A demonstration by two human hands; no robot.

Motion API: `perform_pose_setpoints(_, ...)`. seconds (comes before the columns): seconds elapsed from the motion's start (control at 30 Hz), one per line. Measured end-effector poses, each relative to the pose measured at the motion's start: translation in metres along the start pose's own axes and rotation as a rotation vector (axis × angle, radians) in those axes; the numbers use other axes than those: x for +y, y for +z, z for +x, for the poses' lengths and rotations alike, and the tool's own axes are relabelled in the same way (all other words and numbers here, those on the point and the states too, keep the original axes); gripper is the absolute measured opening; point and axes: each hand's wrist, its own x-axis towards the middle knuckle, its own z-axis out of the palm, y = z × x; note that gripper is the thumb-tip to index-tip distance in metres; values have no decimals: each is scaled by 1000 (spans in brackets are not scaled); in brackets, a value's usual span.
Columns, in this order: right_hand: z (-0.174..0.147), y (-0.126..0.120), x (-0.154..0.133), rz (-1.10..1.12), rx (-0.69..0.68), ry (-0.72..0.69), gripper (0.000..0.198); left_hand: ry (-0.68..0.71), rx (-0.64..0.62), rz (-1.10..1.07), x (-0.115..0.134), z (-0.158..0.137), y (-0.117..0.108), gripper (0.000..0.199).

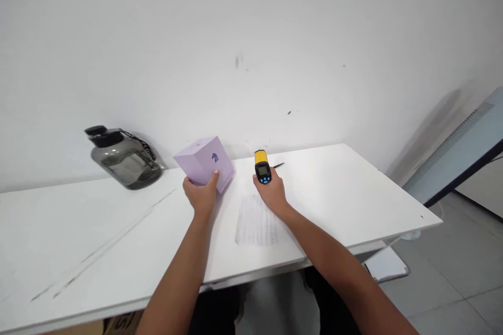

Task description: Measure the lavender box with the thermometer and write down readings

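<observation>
Infrared thermometer (263, 167): over the desk (326, 188)
Right hand (273, 192): grip closed around the thermometer
Lilac box (208, 159): left of it
Left hand (201, 198): grip wide, holding the box
Pen (279, 165): beside right hand
Bottle (124, 162): left of box

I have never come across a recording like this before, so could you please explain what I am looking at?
Of course. There is no machine here, only a person's two bare hands. The single picture comes from a camera worn on their head, looking forward and down. The left hand holds a lavender box with a dark horse-head logo. The right hand holds a yellow-and-black infrared thermometer. On the white table stands a grey translucent water bottle, far left; a dark pen lies partly behind the right hand. The grey patch nearer the person is too faint to identify.
</observation>
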Motion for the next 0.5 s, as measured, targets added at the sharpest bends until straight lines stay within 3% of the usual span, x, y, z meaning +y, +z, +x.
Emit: perform_pose_setpoints(0.5, 0, 1, 1, -38, 1, -6, 27, 94, 12, 48, 1, -2, -2, 83)
